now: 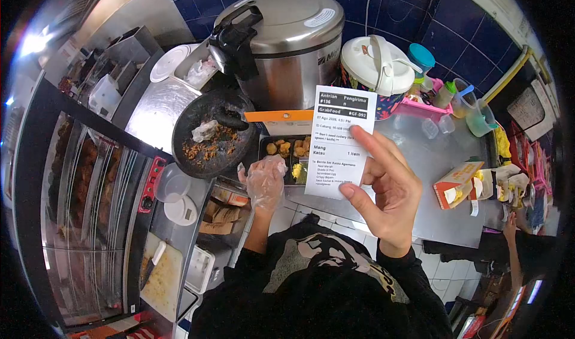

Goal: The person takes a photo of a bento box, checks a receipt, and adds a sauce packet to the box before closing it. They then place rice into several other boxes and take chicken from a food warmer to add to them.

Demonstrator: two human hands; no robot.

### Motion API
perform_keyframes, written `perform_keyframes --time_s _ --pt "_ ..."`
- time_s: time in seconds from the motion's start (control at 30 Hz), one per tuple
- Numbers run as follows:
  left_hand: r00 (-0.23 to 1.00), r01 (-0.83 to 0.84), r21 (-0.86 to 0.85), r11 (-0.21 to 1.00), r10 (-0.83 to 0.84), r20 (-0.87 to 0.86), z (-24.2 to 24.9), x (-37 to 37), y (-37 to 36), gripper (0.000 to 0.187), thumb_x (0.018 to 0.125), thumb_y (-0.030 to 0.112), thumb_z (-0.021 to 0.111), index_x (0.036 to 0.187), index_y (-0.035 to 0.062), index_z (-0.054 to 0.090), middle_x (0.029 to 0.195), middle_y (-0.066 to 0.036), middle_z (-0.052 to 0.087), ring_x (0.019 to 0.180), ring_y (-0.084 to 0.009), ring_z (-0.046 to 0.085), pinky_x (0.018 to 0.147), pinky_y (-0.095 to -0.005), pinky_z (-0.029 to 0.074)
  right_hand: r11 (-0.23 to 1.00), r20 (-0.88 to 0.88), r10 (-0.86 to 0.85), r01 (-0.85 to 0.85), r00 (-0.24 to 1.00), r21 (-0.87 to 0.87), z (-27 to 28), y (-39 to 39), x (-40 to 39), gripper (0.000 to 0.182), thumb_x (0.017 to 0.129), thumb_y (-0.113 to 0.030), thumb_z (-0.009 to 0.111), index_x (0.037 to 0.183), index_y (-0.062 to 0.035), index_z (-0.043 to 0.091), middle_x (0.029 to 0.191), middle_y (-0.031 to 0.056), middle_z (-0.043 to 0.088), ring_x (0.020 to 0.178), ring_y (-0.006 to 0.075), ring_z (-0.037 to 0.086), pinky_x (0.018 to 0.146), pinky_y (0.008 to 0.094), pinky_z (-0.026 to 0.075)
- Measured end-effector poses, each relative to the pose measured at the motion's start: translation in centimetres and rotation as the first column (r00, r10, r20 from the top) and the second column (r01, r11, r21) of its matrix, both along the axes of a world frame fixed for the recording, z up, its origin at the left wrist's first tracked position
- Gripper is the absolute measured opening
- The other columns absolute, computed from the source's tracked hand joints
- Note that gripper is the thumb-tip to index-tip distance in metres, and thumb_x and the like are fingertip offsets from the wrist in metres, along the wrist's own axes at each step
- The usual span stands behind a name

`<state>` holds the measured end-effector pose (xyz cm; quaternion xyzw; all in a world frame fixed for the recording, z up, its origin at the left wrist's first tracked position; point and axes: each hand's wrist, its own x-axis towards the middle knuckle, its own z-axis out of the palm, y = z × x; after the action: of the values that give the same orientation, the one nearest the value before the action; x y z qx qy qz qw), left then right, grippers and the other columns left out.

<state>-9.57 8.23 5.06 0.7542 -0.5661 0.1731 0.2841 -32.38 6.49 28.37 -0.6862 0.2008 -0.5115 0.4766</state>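
My right hand [389, 189] holds up a white printed receipt [332, 141], pinched between thumb and fingers. My left hand [265, 180], in a clear plastic glove, is at the near left of a black compartment box [290, 153]. Its fingers are half bent and one digit stands apart; I see nothing in them. Browned fried pieces [278, 147] and some yellow food [297, 170] lie in the box, partly hidden by the receipt. An orange card or flap [281, 117] stands along its far side. Left of it is a dark stone mortar [194, 153] with brown crumbs and a pestle [230, 121].
Behind stand a large steel cooker [293, 45] and a white-lidded container [377, 63]. A pink basket [425, 106] holds bottles. Open food boxes [458, 186] are on the steel counter's right. At left are a kitchen scale [180, 211], cutting board [165, 279] and glass display case [84, 219]. Another person's arm [512, 249] shows far right.
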Motion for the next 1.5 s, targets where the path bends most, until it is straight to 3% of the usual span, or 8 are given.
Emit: perform_keyframes --time_s 0.17,0.4,0.47,0.6,0.7,0.8,1.27,1.5 --pt "1.000 0.005 -0.096 0.995 -0.003 0.020 -0.7 -0.1 0.0 0.019 0.082 0.022 0.053 0.097 0.0206 0.066 0.096 0.000 0.066 0.099 -0.0195 0.056 0.098 -0.0507 0.022 1.000 0.014 0.003 -0.003 1.000 0.017 0.0 0.3 -0.2 0.057 0.072 0.013 0.062 0.127 0.0045 0.049 0.130 0.0178 0.045 0.090 0.0125 0.060 0.076 0.0240 0.052" --pt "1.000 -0.005 -0.053 0.999 0.004 -0.021 -0.3 -0.1 0.6 0.019 0.083 0.024 0.052 0.094 0.0184 0.067 0.096 -0.003 0.066 0.098 -0.0218 0.057 0.098 -0.0530 0.024 1.000 0.012 0.004 -0.004 1.000 0.012 -0.2 0.5 -0.3 0.059 0.072 0.011 0.065 0.128 0.0044 0.049 0.131 0.0181 0.045 0.096 0.0151 0.060 0.074 0.0234 0.051" --pt "0.998 -0.024 0.108 0.994 0.029 -0.048 0.0 0.1 0.7 0.018 0.083 0.023 0.053 0.091 0.0139 0.066 0.095 -0.006 0.066 0.098 -0.0239 0.057 0.097 -0.0546 0.026 1.000 0.014 0.010 -0.010 1.000 0.020 -0.2 0.6 -0.3 0.059 0.071 0.011 0.065 0.128 0.0043 0.049 0.131 0.0183 0.045 0.097 0.0160 0.060 0.073 0.0230 0.051" --pt "0.996 -0.062 0.168 0.984 0.071 -0.050 1.8 -0.2 0.9 0.019 0.082 0.023 0.053 0.088 0.0100 0.065 0.093 -0.009 0.066 0.097 -0.0259 0.057 0.095 -0.0546 0.028 0.999 0.032 0.032 -0.033 0.999 0.012 -0.3 0.7 0.1 0.060 0.071 0.010 0.067 0.129 0.0042 0.049 0.132 0.0185 0.044 0.097 0.0166 0.060 0.072 0.0225 0.051" --pt "0.996 -0.035 0.130 0.991 0.045 -0.079 2.3 -0.3 1.2 0.017 0.080 0.021 0.054 0.086 0.0087 0.064 0.090 -0.009 0.065 0.095 -0.0270 0.057 0.093 -0.0537 0.030 0.999 0.041 0.041 -0.042 0.998 0.015 -0.4 0.7 0.2 0.061 0.071 0.009 0.067 0.129 0.0039 0.048 0.132 0.0185 0.044 0.098 0.0168 0.060 0.071 0.0227 0.051" --pt "0.996 0.003 -0.081 0.997 -0.011 -0.092 2.1 -0.3 1.4 0.013 0.078 0.018 0.056 0.084 0.0090 0.064 0.086 -0.010 0.064 0.092 -0.0272 0.057 0.090 -0.0520 0.032 0.999 0.040 0.045 -0.046 0.998 0.025 -0.4 0.7 0.3 0.061 0.072 0.009 0.067 0.129 0.0032 0.048 0.133 0.0185 0.043 0.096 0.0166 0.061 0.071 0.0227 0.051" --pt "0.967 -0.252 0.103 0.962 0.253 0.004 0.5 0.7 1.6 0.013 0.074 0.025 0.060 0.085 0.0204 0.066 0.090 0.003 0.058 0.097 -0.0184 0.052 0.089 -0.0492 0.027 0.994 0.009 0.066 -0.066 0.998 0.087 -0.2 0.7 0.7 0.062 0.072 0.010 0.065 0.130 0.0024 0.047 0.134 0.0191 0.042 0.082 0.0106 0.063 0.065 0.0198 0.050" --pt "0.991 -0.132 0.149 0.980 0.126 0.051 1.0 -1.1 0.9 0.020 0.076 0.025 0.058 0.094 0.0239 0.067 0.097 0.000 0.057 0.098 -0.0217 0.050 0.090 -0.0518 0.026 0.994 0.002 0.040 -0.040 0.999 0.102 -0.2 0.6 0.5 0.061 0.072 0.012 0.064 0.130 0.0028 0.047 0.133 0.0190 0.042 0.081 0.0108 0.063 0.065 0.0201 0.050"
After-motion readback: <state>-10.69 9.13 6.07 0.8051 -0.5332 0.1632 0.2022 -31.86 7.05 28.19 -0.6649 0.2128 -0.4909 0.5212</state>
